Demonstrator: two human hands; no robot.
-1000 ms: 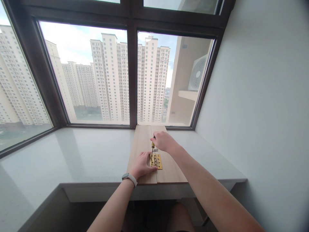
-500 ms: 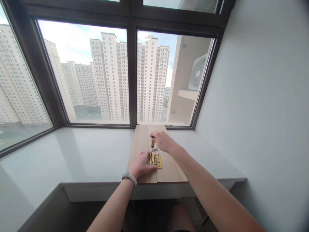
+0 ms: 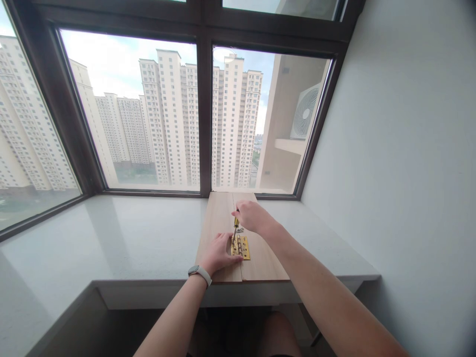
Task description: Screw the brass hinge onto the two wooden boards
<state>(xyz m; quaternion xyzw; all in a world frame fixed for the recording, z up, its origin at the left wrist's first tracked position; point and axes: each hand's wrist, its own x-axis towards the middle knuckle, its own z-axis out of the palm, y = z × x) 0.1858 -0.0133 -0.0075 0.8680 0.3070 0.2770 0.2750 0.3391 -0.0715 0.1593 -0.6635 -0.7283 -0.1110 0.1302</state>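
Note:
A gold-coloured hinge lies opened flat across the seam between two pale wooden boards. My left hand grips it at the left, with the thumb along its near edge and the fingertips at its far corner. My right hand is closed round the handle of a yellow and black screwdriver. The shaft points down, slightly tilted, to the hinge's left leaf, close to my left fingertips. Several small screws lie on the boards just beyond the hinge.
The boards rest on a white windowsill counter, reaching from its front edge to the window frame. A white wall rises on the right. My left wrist wears a watch.
My right hand has shifted slightly to the right and turned, tilting the screwdriver's handle a little to the right. My left hand and the hinge stay in place.

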